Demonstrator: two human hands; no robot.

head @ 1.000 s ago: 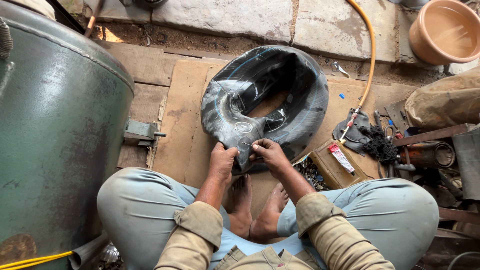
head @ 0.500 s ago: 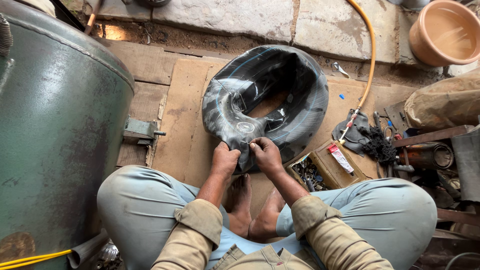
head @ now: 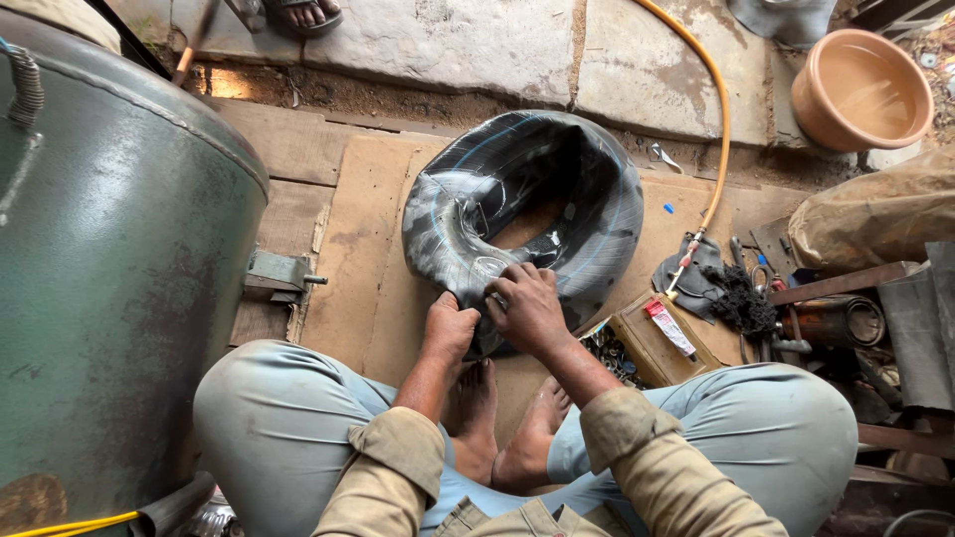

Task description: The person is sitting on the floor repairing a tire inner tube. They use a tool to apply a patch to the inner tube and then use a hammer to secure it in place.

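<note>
- Head view: the left hand (head: 450, 328) is closed in a fist over the near edge of the tube (head: 522, 214), gripping a fold of the black rubber.
- The right hand (head: 527, 306) lies just beside it, fingers (head: 497, 288) curled and pressing down on the same near edge; it pinches the rubber rather than lying flat.
- The tube lies on a board (head: 358, 259) straight ahead of both hands, its ring stretching away from them; the far side looks fuller, the near side crumpled and slack under the knuckles.
- Risk, as a judgement: the slack rubber could slip out of the left fist if the right hand presses harder, because the wrinkled surface looks smooth and gives little hold.
- Pinching a fold hard could crease or nick the rubber there.
- A hose (head: 724, 119) runs to the right of the right hand and ends near a small box (head: 657, 343); a sideways pull on the tube could drag it over them.
- A green tank (head: 109, 259) stands well to the left of the left hand; a pot (head: 860, 89) sits far off to the right.
</note>
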